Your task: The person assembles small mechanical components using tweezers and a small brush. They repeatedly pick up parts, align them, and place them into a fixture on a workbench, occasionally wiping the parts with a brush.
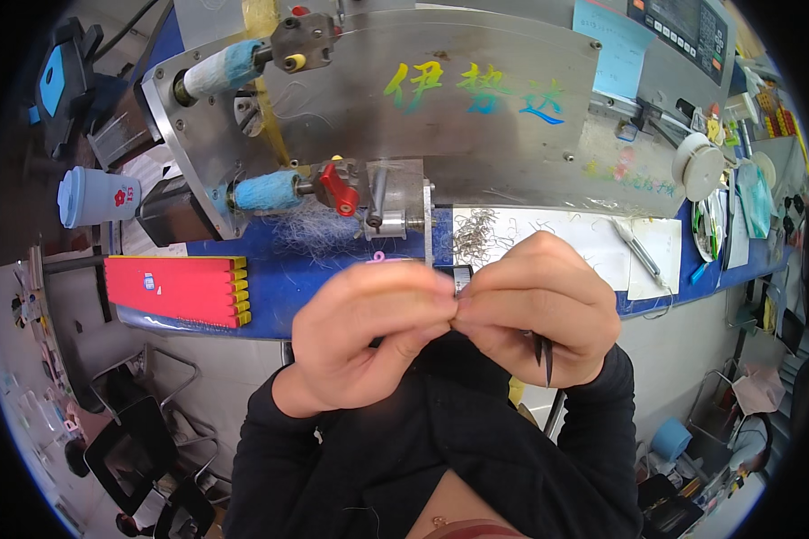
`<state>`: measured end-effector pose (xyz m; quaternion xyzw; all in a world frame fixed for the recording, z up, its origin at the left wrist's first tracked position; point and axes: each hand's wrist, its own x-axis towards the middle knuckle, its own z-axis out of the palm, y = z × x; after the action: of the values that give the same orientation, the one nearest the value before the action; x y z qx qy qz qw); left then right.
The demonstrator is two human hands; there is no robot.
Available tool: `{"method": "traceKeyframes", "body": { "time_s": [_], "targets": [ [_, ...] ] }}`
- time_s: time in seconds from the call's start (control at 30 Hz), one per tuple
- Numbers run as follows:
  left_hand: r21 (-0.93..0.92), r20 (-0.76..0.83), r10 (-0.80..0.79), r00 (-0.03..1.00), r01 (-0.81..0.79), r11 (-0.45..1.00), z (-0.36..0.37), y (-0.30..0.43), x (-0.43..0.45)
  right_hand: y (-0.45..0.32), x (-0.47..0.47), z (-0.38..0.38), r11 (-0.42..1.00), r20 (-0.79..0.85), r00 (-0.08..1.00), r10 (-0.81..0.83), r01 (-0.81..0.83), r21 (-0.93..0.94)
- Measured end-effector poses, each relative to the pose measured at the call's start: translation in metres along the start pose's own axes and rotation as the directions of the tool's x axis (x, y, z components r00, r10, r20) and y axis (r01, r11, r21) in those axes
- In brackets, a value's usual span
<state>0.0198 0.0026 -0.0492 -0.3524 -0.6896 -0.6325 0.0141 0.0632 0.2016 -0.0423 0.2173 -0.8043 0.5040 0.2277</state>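
Observation:
My left hand point(377, 330) and my right hand point(546, 310) meet at the fingertips before my chest, thumbs and forefingers pinched together. Whatever lies between the fingertips is too small or too hidden to tell. A pair of dark pointed tweezers point(545, 357) is tucked in my right hand, tips sticking out below the palm. Beyond the hands, a metal winding machine point(499, 141) carries a red lever point(338, 191) and two shafts wrapped in blue material. Short wire pieces point(474, 236) are heaped on white paper point(580, 236), and a tangle of fine wire point(317, 232) lies under the lower shaft.
On the left stand a light blue cup point(101, 197) and a stack of red and yellow trays point(175, 290). A pen-like tool point(639, 252) lies on the paper at right, near white spools point(700, 168). Chairs point(135, 451) stand behind at left.

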Motion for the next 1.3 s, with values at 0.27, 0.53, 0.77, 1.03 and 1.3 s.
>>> {"method": "traceKeyframes", "body": {
  "time_s": [0.27,0.53,0.77,1.03,1.3],
  "targets": [
    [-0.553,0.127,-0.324,0.938,0.338,0.761,0.015,-0.006,-0.015,0.016,-0.009,-0.002,0.865,0.046,0.879,-0.474,0.475,-0.162],
    [-0.629,0.105,-0.264,0.959,0.269,0.729,0.023,-0.011,-0.015,-0.01,-0.018,0.003,0.856,-0.223,0.932,0.284,-0.142,0.498],
    [-0.584,0.101,-0.268,0.958,0.275,0.764,0.026,-0.01,-0.016,0.001,-0.027,0.007,0.63,-0.023,0.984,0.175,-0.094,0.771],
    [-0.731,0.243,-0.44,0.864,0.461,0.502,0.032,0.003,-0.003,0.015,-0.044,-0.069,0.875,-0.161,0.973,-0.163,0.068,-0.479],
    [0.226,0.441,-0.321,0.838,0.242,0.943,-0.027,0.012,-0.024,-0.082,-0.085,-0.1,0.858,0.071,0.99,0.118,-0.066,-0.51]
  ]
}}
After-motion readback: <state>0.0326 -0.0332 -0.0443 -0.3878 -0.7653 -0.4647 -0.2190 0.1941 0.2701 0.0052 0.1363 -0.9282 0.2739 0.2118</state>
